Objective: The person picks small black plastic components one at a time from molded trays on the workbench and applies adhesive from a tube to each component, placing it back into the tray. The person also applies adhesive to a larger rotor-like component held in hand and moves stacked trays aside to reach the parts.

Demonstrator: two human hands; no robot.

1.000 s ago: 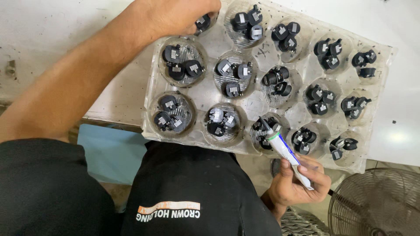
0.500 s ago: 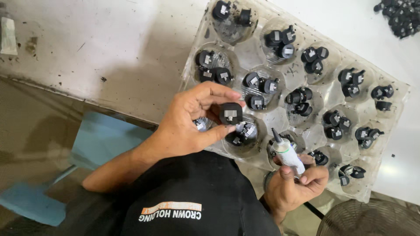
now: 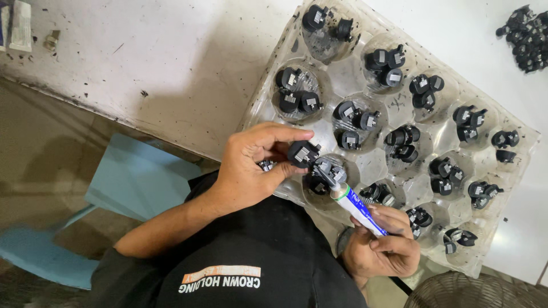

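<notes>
Nozzle now on part: half second ago your tube [image 3: 358,206] stood clear at 5 o'clock. Left hand [image 3: 248,165] grip pinched on black part [image 3: 303,153] over tray [image 3: 394,108] near edge. Right hand [image 3: 382,245] clamped on tube. Judgement: glue going on.

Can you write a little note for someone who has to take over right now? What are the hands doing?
Left hand: pinches one small black part above the tray's near edge.
Right hand: holds a white and blue tube, its nozzle touching that part.
Clear plastic tray: on the white table, cups holding two or three black parts each.
Done or left: cannot tell which parts are finished.
</notes>
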